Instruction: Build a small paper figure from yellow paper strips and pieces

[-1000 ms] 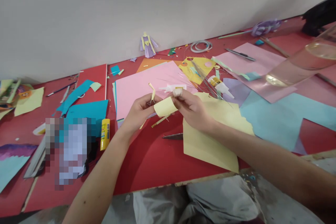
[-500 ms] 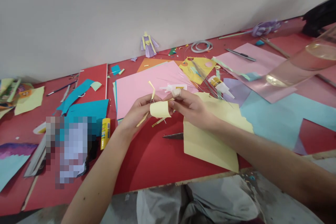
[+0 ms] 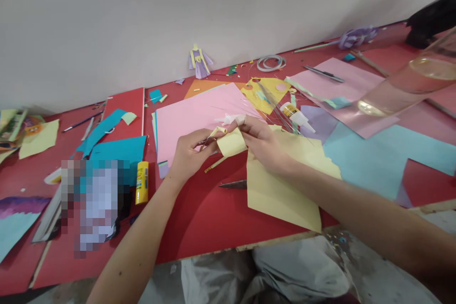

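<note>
Between my hands is a small curved piece of pale yellow paper. My right hand pinches its right edge, thumb and fingers closed. My left hand is closed on a thin wire piece with narrow yellow paper strips around it; one strip sticks out below. Fingers partly hide where the wire meets the curved paper. Something white, like tape, wraps a right-hand finger. Behind the fingers, a white glue tube lies on pink paper. Scissors blades point left from beneath a yellow sheet.
A glue stick lies left of my left forearm, beside blue paper. To the right are a glue bottle, a craft knife and a clear cup. A paper doll leans against the wall.
The curved yellow paper has shifted right and tilted in my fingers. The wire piece has turned; its upper strip, upright before, now lies close against the curved paper.
</note>
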`<state>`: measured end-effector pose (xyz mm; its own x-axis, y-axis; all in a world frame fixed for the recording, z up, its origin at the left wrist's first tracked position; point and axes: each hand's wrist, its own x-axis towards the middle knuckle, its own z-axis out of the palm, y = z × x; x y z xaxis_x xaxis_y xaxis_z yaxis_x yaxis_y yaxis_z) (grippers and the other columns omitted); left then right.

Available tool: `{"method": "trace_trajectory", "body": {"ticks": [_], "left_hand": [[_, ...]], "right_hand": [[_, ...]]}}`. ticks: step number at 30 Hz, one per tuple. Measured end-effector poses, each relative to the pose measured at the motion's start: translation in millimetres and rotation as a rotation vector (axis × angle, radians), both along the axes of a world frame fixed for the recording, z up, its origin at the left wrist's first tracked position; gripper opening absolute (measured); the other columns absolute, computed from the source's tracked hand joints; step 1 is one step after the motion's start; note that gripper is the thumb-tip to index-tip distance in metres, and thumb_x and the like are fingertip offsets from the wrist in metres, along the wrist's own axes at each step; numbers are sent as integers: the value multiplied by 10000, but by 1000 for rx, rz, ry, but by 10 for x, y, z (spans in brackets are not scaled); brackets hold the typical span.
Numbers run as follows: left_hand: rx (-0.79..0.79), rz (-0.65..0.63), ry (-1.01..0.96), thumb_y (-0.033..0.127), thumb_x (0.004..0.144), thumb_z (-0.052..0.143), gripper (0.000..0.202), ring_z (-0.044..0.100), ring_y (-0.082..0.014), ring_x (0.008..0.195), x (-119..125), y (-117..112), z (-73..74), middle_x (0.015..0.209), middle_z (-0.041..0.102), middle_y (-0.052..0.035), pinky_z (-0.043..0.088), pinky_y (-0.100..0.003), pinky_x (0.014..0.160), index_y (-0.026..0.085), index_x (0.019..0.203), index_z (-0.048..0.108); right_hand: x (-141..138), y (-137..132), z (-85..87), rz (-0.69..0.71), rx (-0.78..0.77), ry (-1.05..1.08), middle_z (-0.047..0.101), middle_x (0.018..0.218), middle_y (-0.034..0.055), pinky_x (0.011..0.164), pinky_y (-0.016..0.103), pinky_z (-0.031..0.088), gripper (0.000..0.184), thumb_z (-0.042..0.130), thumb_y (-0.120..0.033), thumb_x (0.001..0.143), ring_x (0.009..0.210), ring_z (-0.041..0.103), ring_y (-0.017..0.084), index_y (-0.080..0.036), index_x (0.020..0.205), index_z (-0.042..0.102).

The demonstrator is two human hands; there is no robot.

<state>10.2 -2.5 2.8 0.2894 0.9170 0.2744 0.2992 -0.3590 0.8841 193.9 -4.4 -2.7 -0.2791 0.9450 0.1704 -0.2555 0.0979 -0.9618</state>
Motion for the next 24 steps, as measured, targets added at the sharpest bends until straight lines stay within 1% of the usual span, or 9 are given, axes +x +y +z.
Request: {"method": "trace_trajectory", "body": {"ticks": [3, 8, 11, 13, 15, 17, 19, 21, 24], "left_hand": [[9, 6, -23, 226, 803, 665, 142, 672, -174, 888, -9, 7, -10, 962, 733, -39, 518, -267, 775, 191, 920, 737], [-88, 2, -117, 273, 785, 702, 163, 678, -177, 907, -36, 37, -24, 973, 737, -33, 523, -270, 803, 208, 928, 745], [-156, 10, -154, 287, 752, 737, 181, 683, -189, 885, -49, 61, -39, 926, 741, -42, 537, -275, 793, 181, 898, 751], [-231, 1, -199, 298, 718, 764, 207, 689, -194, 841, -54, 75, -48, 876, 740, -48, 554, -276, 758, 157, 869, 751], [-337, -11, -263, 300, 698, 777, 224, 693, -189, 752, -57, 84, -49, 811, 733, -49, 571, -276, 694, 137, 849, 745], [-470, -24, -330, 290, 683, 782, 230, 682, -171, 642, -61, 86, -41, 754, 720, -47, 580, -272, 629, 121, 832, 736], [-599, -41, -372, 277, 662, 790, 240, 659, -146, 563, -64, 86, -27, 736, 710, -44, 585, -263, 589, 111, 824, 727], [-687, -60, -384, 280, 647, 795, 262, 658, -140, 563, -63, 85, -15, 761, 710, -48, 594, -259, 579, 109, 831, 720], [-730, -92, -375, 295, 656, 792, 285, 689, -173, 665, -57, 85, -10, 828, 714, -63, 608, -268, 598, 112, 860, 712]], "right_hand": [[-4, -4, 1, 18, 6, 3, 607, 773, -2, 634, 254, 450, 50, 576, -228, 838, 681, 568, 118, -197, 811, 549], [-7, -1, -14, -8, 68, -62, 611, 786, -3, 652, 253, 451, 6, 557, -201, 844, 712, 571, 118, -197, 840, 561], [-15, 9, -45, -9, 94, -94, 620, 813, 2, 650, 251, 457, 37, 574, -204, 839, 746, 588, 126, -197, 874, 566], [-26, 16, -71, -28, 127, -121, 626, 823, 5, 662, 247, 466, 63, 581, -187, 826, 774, 599, 130, -193, 887, 567], [-35, 22, -93, -51, 167, -146, 626, 829, 12, 677, 246, 474, 67, 577, -173, 818, 792, 606, 132, -186, 881, 560], [-40, 24, -105, -66, 187, -182, 614, 808, 13, 664, 243, 475, 51, 571, -178, 827, 759, 600, 127, -179, 875, 553], [-38, 22, -111, -64, 207, -220, 603, 762, 5, 627, 237, 467, 34, 558, -199, 850, 690, 580, 113, -176, 874, 549], [-30, 17, -115, -69, 245, -259, 601, 726, -3, 604, 233, 456, 42, 546, -219, 871, 647, 564, 105, -178, 860, 545], [-17, 11, -131, -92, 291, -300, 598, 689, -14, 579, 225, 439, 76, 536, -227, 885, 616, 556, 99, -184, 822, 535]]}}
